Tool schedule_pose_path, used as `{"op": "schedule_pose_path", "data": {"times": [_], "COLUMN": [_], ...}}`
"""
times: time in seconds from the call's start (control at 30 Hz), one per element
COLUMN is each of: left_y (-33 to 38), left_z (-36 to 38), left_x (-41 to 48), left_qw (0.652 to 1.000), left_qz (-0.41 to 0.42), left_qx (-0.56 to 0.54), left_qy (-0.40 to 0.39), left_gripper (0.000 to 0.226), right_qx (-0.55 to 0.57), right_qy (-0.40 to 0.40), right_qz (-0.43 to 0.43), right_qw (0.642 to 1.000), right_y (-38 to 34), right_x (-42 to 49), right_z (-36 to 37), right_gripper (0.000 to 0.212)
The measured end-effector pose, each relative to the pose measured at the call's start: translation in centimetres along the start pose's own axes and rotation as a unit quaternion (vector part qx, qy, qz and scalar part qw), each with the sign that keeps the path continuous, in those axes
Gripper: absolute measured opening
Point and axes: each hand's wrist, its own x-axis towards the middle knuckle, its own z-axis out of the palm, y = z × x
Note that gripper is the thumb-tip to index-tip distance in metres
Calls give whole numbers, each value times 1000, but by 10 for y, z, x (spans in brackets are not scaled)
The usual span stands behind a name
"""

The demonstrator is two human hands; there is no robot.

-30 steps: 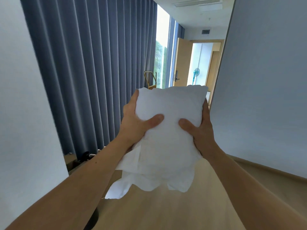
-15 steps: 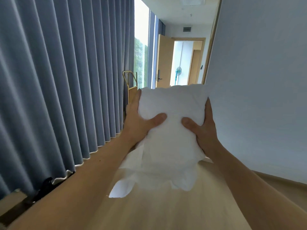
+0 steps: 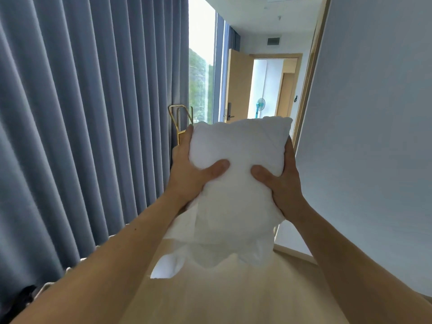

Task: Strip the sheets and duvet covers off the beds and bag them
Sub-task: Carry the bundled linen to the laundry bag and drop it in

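Blue-grey curtains (image 3: pixel 81 125) fill the whole left side, pleats running floor to ceiling, and a strip of bright window (image 3: pixel 201 66) shows green outside just past them. Straight ahead, a wooden door (image 3: pixel 238 87) stands open onto a lit space where a small teal fan (image 3: pixel 259 106) is standing. On the right is a plain pale wall (image 3: pixel 374 113), and underfoot a light wood floor (image 3: pixel 222 295).

Front and centre, up at chest height and well clear of the floor, is a plump white pillow (image 3: pixel 236 183), held out at arm's length. The left hand (image 3: pixel 189 176) grasps its left edge, thumb pressed into the front face, fingers wrapped round behind. The right hand (image 3: pixel 282 183) mirrors it on the right edge, thumb digging in, fingers out of sight at the back. It's a firm two-handed squeeze, and the filling bulges between the thumbs. Below the hands, a loose white cover (image 3: pixel 170 267) hangs off the pillow's bottom end in crumpled folds, dangling free in the air. Behind the left hand, a gold metal trolley frame (image 3: pixel 180 120) peeks out beside the curtain edge.
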Motion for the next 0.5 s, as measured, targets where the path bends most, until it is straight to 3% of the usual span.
{"op": "schedule_pose_path", "data": {"times": [0.13,0.5], "left_y": [-49,-212], "left_z": [24,78], "left_x": [52,244], "left_qw": [1000,1000], "left_qz": [-12,-20], "left_qx": [12,4], "left_qy": [9,-5], "left_gripper": [82,107], "right_qx": [24,7], "right_qy": [-14,10], "right_qz": [19,12], "right_qw": [999,1000], "right_y": [54,198], "right_x": [62,252], "right_z": [6,46], "right_gripper": [119,115]}}
